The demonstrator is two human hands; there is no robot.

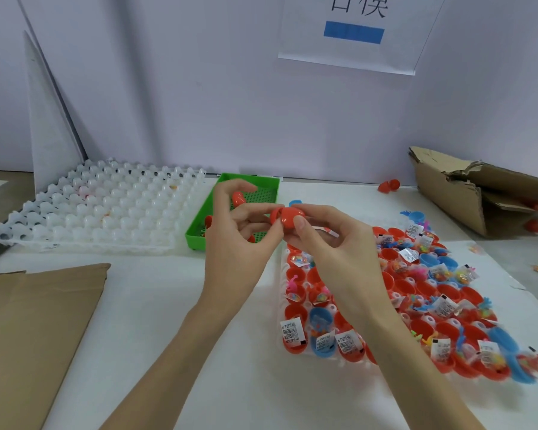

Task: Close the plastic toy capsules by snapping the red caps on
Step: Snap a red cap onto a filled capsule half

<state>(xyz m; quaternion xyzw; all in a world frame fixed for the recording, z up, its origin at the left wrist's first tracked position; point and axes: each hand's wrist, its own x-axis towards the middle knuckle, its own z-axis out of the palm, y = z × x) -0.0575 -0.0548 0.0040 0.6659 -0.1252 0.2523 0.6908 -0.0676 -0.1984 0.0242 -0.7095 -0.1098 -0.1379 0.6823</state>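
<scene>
Both hands meet above the table's middle on one red capsule. My left hand pinches its left side with thumb and fingers, and a second red cap sits tucked under its index finger. My right hand grips the capsule's right side, thumb on the front. Below and to the right, a white holder tray carries several open red and blue capsule halves filled with small toys and paper slips.
A green tray with a few pieces stands behind my hands. An empty white holder tray lies far left. Cardboard sheet at near left, torn cardboard box at far right, loose red caps beside it.
</scene>
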